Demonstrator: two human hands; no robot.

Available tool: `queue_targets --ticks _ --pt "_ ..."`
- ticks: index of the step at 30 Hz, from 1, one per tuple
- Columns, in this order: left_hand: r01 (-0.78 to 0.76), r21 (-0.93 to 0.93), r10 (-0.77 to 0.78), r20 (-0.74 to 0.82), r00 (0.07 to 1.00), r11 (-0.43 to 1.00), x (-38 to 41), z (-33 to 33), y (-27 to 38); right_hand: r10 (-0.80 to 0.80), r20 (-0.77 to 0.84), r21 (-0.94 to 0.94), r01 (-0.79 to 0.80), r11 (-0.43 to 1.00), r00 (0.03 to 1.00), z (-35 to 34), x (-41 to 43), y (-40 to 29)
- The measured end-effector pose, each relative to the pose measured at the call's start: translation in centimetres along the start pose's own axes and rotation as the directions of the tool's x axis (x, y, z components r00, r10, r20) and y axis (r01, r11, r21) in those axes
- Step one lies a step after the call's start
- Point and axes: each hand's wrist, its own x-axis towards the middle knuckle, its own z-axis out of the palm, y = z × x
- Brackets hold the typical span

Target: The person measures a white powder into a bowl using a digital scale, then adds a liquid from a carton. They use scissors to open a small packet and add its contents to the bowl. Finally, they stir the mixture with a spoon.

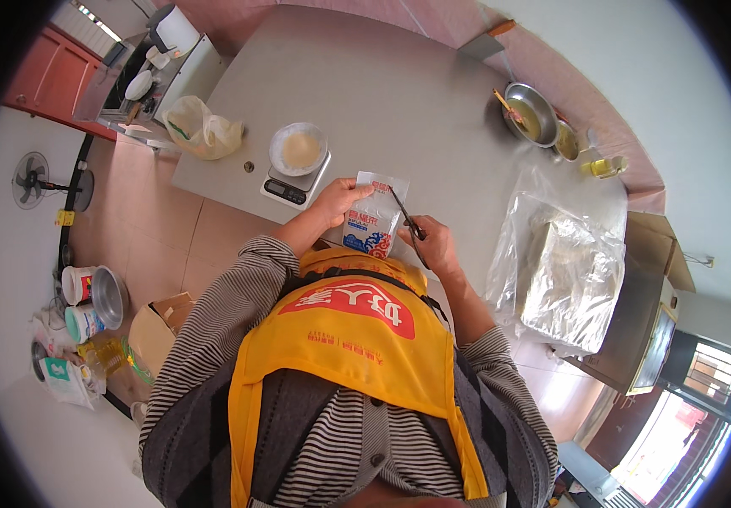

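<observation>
My left hand grips a silver-white foil packet by its left side, near the top. The packet bears red and blue print. In my right hand is a pair of dark scissors; one blade lies across the packet's upper right part. Whether the blades have cut into the foil I cannot tell. Just beyond my left hand stands a white digital kitchen scale. On its platform rests a white bowl with a beige substance inside.
A pale plastic bag and a small round object lie left of the scale on the grey table. Metal bowls, a cleaver and a cup of yellow liquid stand at the far right. Clear plastic wrapping covers the right end.
</observation>
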Motion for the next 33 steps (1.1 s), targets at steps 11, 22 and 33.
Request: queue_targets --ticks 11,22,33 --pt "0.012 0.081 -0.016 0.048 0.999 0.997 0.7 0.8 0.2 0.022 -0.035 0.023 -0.021 1.000 0.999 0.1 0.1 -0.8" --pt "-0.095 0.236 0.068 0.118 0.991 0.967 1.0 2.4 1.0 0.044 -0.119 -0.039 -0.049 0.998 0.992 0.4 -0.6 -0.4" --pt "-0.164 0.612 0.042 0.209 0.977 0.774 1.3 3.6 0.6 0.085 -0.189 0.103 -0.066 0.992 0.978 -0.1 -1.3 -0.2"
